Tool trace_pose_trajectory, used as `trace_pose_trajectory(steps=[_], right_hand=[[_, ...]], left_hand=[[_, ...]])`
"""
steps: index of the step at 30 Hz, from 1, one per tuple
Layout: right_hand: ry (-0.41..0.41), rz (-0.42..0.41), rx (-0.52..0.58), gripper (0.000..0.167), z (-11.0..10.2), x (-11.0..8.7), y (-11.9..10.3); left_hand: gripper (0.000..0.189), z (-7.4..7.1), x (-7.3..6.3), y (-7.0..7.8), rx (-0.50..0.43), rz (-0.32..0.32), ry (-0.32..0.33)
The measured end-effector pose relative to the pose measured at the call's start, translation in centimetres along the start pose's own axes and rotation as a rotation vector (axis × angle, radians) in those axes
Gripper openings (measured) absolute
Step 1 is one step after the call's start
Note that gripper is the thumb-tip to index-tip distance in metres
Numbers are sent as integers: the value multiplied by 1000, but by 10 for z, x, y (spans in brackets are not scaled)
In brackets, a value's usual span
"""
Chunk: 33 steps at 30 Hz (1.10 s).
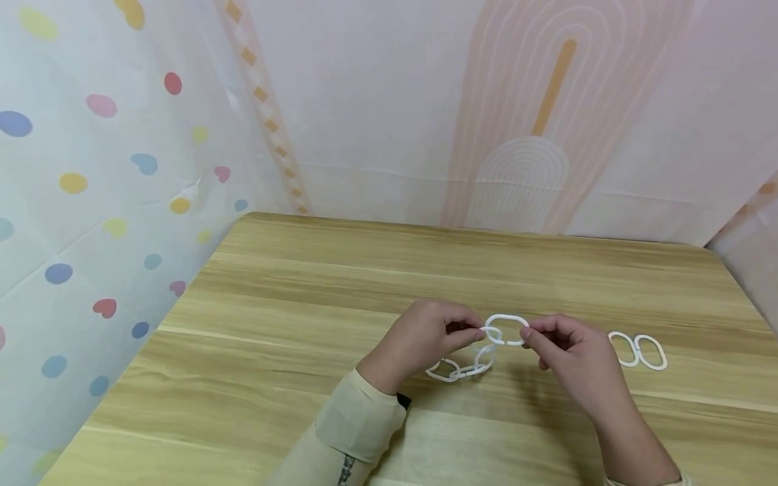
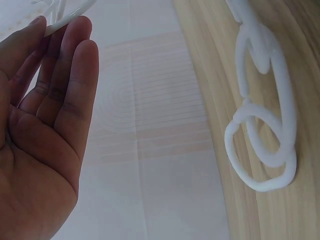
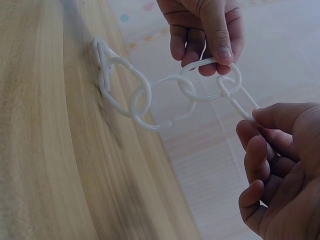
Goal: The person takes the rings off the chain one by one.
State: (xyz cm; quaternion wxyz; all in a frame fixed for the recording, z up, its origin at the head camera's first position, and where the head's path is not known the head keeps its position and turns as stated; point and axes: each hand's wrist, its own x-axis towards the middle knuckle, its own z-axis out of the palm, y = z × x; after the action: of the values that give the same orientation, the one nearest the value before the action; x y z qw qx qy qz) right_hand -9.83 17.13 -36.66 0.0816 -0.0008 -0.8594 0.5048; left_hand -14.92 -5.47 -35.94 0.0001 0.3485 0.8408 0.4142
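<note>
With thumb and fingertips, my left hand (image 1: pixel 419 337) pinches the end link of a white plastic link chain (image 1: pixel 464 373). The rest of that chain hangs below the hand and rests on the table; the left wrist view shows its lower links (image 2: pixel 287 100) close up. My right hand (image 1: pixel 577 358) pinches the far end of one more white oval link (image 1: pixel 507 316), which has a small gap in its side. In the right wrist view this link (image 3: pixel 242 110) loops through the end link (image 3: pixel 205 63) at the left fingertips.
Two loose white oval links (image 1: pixel 653 368) lie side by side on the wooden table (image 1: pixel 340 270), right of my right hand. A patterned curtain (image 1: pixel 377 121) hangs behind the table's far edge, and a dotted one (image 1: pixel 91 223) hangs along the left.
</note>
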Motion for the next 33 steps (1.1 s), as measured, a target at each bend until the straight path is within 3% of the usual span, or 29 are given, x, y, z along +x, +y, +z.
trace_pose_trajectory(steps=[25, 33], right_hand=[[-31, 65, -20, 24, 2, 0, 0], [-35, 47, 4, 23, 5, 1, 0]], left_hand=[[6, -1, 1, 3, -4, 6, 1], [5, -1, 0, 2, -19, 26, -2]])
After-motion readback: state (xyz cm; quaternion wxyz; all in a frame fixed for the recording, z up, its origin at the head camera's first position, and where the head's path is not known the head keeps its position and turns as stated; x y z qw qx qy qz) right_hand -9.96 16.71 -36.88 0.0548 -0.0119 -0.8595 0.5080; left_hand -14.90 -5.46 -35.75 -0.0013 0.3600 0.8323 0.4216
